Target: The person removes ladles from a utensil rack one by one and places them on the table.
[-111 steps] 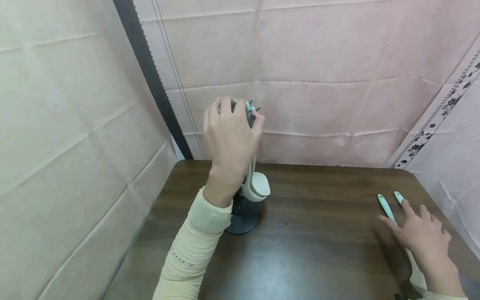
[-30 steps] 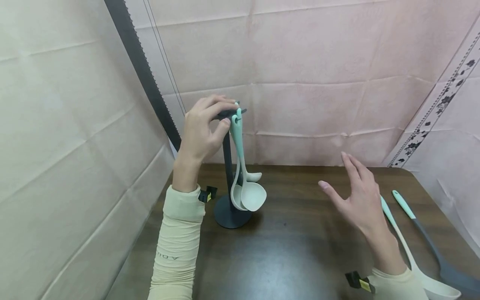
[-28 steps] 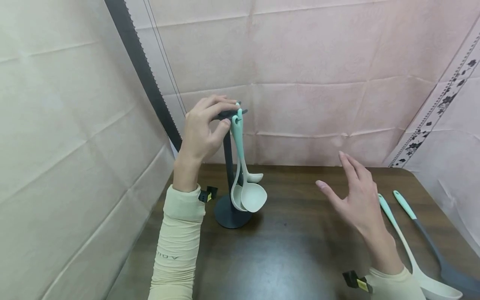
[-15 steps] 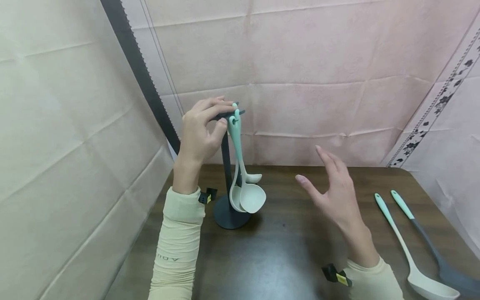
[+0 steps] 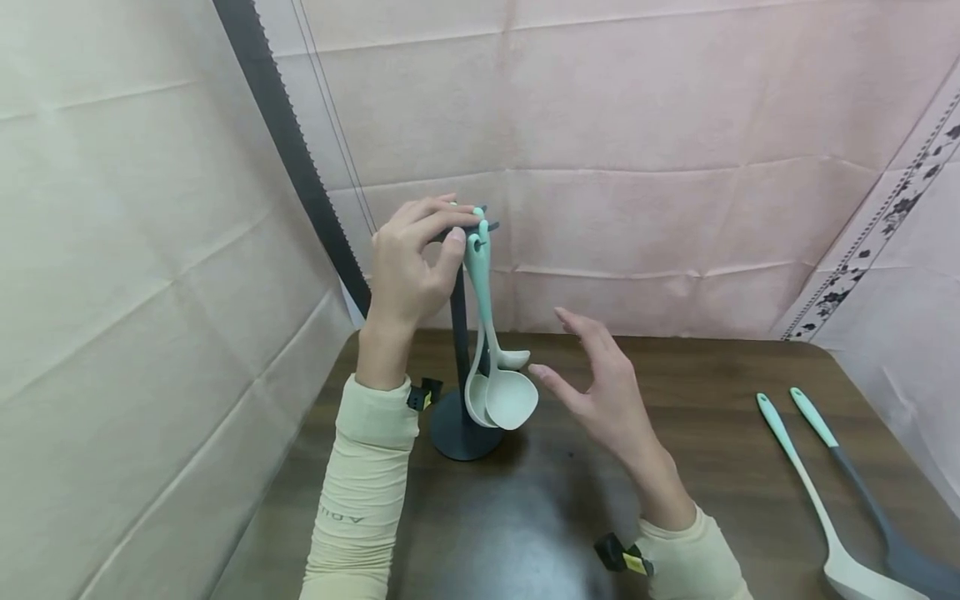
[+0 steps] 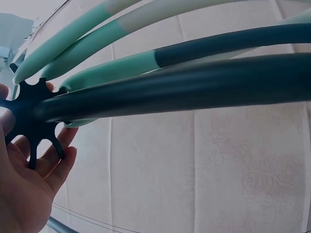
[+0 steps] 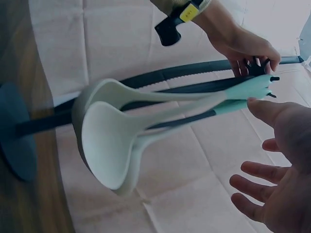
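Note:
A dark utensil stand [image 5: 459, 325] on a round base stands left of centre on the table. My left hand [image 5: 412, 262] grips its top, fingers over the hooked ring [image 6: 26, 109] and thumb beneath. Several utensils with mint-green handles hang there. Among them is a pale ladle [image 5: 512, 402] in front, with another pale bowl behind it. The left wrist view also shows a dark-shafted utensil [image 6: 209, 47] hanging. My right hand [image 5: 600, 387], open with fingers spread and holding nothing, is just right of the hanging ladles; in the right wrist view its thumb overlaps the green handles.
On the table's right side lie a pale long-handled ladle [image 5: 862, 579] and a dark grey turner [image 5: 918, 567], both with mint handle ends pointing away from me. Fabric sheets [image 5: 637, 125] enclose the back and sides of the wooden table [image 5: 720, 467].
My right hand has moved left from beside the utensils lying on the right to near the hanging ladles. Earlier, my left hand shifted slightly left at the stand's top and has since stayed there.

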Demonstrator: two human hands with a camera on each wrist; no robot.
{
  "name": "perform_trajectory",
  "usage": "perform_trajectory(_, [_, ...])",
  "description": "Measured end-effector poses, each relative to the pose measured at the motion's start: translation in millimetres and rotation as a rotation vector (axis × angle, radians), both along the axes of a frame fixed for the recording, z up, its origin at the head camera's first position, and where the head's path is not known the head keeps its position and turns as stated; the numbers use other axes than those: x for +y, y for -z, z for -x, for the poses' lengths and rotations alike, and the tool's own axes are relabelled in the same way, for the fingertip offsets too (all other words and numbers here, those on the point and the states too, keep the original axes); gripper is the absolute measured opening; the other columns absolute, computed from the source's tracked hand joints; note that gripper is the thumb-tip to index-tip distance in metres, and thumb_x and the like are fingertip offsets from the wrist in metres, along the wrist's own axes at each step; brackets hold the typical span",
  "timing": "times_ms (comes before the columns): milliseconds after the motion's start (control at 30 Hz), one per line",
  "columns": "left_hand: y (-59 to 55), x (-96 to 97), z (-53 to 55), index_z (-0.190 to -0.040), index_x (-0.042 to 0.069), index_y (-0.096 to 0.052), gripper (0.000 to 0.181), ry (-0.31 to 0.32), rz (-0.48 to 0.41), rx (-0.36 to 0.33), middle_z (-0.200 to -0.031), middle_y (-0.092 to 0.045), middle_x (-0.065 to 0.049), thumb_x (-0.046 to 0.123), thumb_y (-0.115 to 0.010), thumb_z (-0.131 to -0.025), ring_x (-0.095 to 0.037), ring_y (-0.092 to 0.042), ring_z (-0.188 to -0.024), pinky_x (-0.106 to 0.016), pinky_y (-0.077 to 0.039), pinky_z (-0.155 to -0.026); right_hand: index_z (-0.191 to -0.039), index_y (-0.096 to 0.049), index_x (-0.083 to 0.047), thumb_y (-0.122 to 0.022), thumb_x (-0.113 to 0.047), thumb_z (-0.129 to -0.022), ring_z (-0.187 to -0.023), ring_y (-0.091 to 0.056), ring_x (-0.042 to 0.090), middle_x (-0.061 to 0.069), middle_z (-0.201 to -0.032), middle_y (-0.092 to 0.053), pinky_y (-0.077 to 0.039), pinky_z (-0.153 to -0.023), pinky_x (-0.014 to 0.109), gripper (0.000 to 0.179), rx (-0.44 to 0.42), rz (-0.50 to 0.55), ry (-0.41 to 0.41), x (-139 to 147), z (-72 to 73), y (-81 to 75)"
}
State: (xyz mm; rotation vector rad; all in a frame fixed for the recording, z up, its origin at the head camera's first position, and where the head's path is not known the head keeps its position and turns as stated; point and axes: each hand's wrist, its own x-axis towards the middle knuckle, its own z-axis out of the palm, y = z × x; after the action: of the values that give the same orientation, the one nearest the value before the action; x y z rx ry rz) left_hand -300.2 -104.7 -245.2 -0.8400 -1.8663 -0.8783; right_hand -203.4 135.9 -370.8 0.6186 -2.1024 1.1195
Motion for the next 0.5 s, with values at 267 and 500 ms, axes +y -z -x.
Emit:
perform_trajectory(267, [0.0, 4.3, 1.5, -0.104, 0.010, -0.084, 0.042, -0.007, -0.012, 0.019, -0.111, -0.080, -0.003, 0.028, -0.048, -0.094, -0.022, -0.069, -0.121, -0.047, -0.055, -0.095, -0.151, -0.057, -0.011, -0.084, -0.010, -0.089, -0.125, -0.064, 0.027, 0.005, -0.137, -0.067, -0.051, -0.105, 0.047, 0.068, -0.013, 0.085, -0.046, -16, 6.1, 2.1])
perform_trajectory(500, [2.6, 4.4, 0.5, -0.103, 0.008, -0.084, 0.042, -0.012, -0.030, 0.039, -0.109, -0.080, -0.004, 0.026, -0.048, -0.093, -0.023, -0.069, -0.119, -0.048, -0.056, -0.092, -0.147, -0.059, -0.010, -0.080, -0.008, -0.093, -0.120, -0.068, 0.024, 0.005, -0.135, -0.069, -0.057, -0.096, 0.049, 0.057, -0.055, 0.171, -0.132, -36, 14.5, 5.3])
